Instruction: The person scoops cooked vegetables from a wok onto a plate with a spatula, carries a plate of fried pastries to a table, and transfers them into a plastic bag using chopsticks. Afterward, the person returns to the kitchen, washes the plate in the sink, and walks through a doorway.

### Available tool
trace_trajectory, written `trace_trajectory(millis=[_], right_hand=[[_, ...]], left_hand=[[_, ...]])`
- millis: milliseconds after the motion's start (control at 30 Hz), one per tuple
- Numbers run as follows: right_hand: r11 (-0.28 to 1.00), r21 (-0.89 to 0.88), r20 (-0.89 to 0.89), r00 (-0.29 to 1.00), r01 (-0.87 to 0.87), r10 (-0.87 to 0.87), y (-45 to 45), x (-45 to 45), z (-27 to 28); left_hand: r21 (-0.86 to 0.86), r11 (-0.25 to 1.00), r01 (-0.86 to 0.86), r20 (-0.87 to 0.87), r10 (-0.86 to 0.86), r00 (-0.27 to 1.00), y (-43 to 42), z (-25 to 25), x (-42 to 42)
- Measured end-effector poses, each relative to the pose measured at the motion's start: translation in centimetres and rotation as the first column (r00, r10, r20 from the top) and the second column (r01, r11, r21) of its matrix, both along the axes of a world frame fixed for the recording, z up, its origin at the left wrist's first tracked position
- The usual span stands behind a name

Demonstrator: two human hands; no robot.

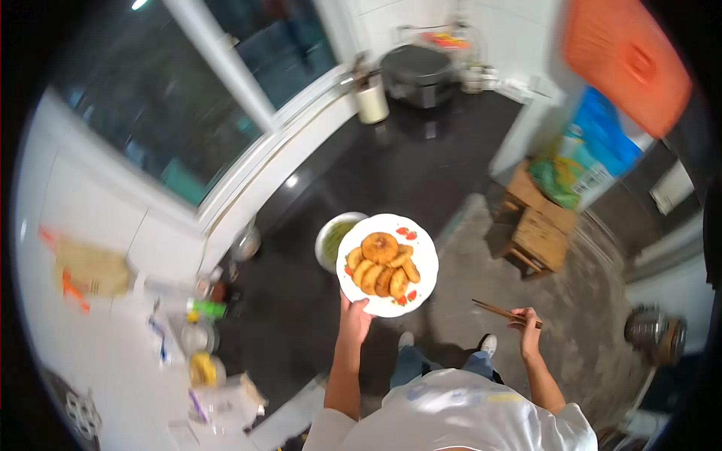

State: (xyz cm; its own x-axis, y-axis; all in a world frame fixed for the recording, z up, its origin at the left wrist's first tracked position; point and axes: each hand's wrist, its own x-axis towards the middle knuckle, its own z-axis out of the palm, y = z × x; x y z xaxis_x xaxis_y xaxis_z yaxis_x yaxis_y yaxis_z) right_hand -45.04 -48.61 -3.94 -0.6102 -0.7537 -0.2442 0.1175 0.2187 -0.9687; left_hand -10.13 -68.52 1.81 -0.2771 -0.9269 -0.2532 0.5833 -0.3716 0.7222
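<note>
My left hand (356, 316) grips the near rim of a white plate (421, 284), thumb on top, holding it up in front of me. Golden-brown fried pieces (380, 264) lie on it, one of them round and the others like slices. Red floral marks show near the plate's rim. Out to the right, my right hand (527, 323) is closed around a pair of chopsticks (492, 307), whose tips point left. A white bowl (323, 244) with green contents shows partly behind the plate, on the dark counter.
The dark countertop (301, 301) runs along the window and left wall. A black cooker (420, 74) and a utensil holder (371, 101) stand at its far end. Jars and packets crowd the left side. Right are a wooden stool (543, 237), a blue-green bag (590, 154) and an orange lid (628, 60).
</note>
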Motion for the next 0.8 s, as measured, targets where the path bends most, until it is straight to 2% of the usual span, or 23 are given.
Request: trace_trajectory(millis=[33, 67, 167, 233, 267, 300, 333, 367, 400, 433, 467, 533, 600, 800], right_hand=[[0.999, -0.004, -0.124, 0.991, 0.044, -0.045, 1.4, -2.4, -1.1], [0.999, -0.033, -0.398, 0.917, 0.01, -0.022, 3.6, -6.3, -0.7], [0.993, 0.009, -0.628, 0.773, 0.121, -0.088, 10.9, -19.2, 1.1], [0.965, 0.073, -0.544, 0.821, 0.25, -0.171, 16.5, -28.3, 3.1], [0.962, 0.093, -0.417, 0.887, 0.257, -0.197, 19.4, -31.1, -0.6], [0.95, 0.138, -0.358, 0.908, 0.281, -0.217, 22.9, -36.2, 0.0], [0.928, 0.093, -0.35, 0.885, 0.36, -0.308, 25.9, -42.1, -0.2], [0.925, 0.066, -0.418, 0.852, 0.375, -0.315, 27.6, -47.7, -0.5], [0.921, 0.039, -0.473, 0.819, 0.388, -0.325, 29.3, -52.9, -0.9], [0.916, 0.036, -0.519, 0.791, 0.4, -0.325, 31.3, -57.0, -1.8], [0.889, -0.069, -0.433, 0.789, 0.452, -0.435, 31.6, -61.0, -1.0], [0.897, -0.046, -0.42, 0.807, 0.439, -0.416, 29.0, -65.2, 2.6], [0.9, 0.032, -0.464, 0.804, 0.435, -0.373, 28.3, -72.9, 3.8], [0.942, -0.088, -0.596, 0.741, 0.324, -0.31, 21.5, -94.1, 0.2]], left_hand=[[0.003, 0.997, 0.082, -0.006, -0.082, 0.997, 0.5, -0.3, -4.1], [0.027, 0.987, 0.156, -0.052, -0.155, 0.987, 1.4, -0.5, -9.4], [0.057, 0.92, 0.387, -0.211, -0.368, 0.906, 5.5, -1.4, -26.6], [0.032, 0.868, 0.496, -0.279, -0.469, 0.838, 9.3, -1.2, -38.4], [0.067, 0.845, 0.531, -0.292, -0.492, 0.82, 11.6, -3.0, -41.6], [0.054, 0.818, 0.572, -0.311, -0.531, 0.788, 13.8, -4.9, -47.3], [0.128, 0.786, 0.605, -0.315, -0.546, 0.776, 16.8, -5.3, -53.3], [0.19, 0.757, 0.626, -0.294, -0.564, 0.772, 18.8, -5.3, -58.4], [0.114, 0.729, 0.675, -0.307, -0.621, 0.721, 21.1, -4.0, -63.6], [0.168, 0.717, 0.677, -0.269, -0.627, 0.731, 23.0, -3.8, -68.0], [0.187, 0.676, 0.713, -0.271, -0.662, 0.699, 23.9, -4.5, -72.0], [0.234, 0.592, 0.771, -0.298, -0.711, 0.637, 23.6, -5.0, -75.4], [0.247, 0.539, 0.805, -0.261, -0.763, 0.591, 24.1, -2.4, -81.8], [0.204, 0.564, 0.801, -0.216, -0.772, 0.598, 22.7, -3.6, -97.4]])
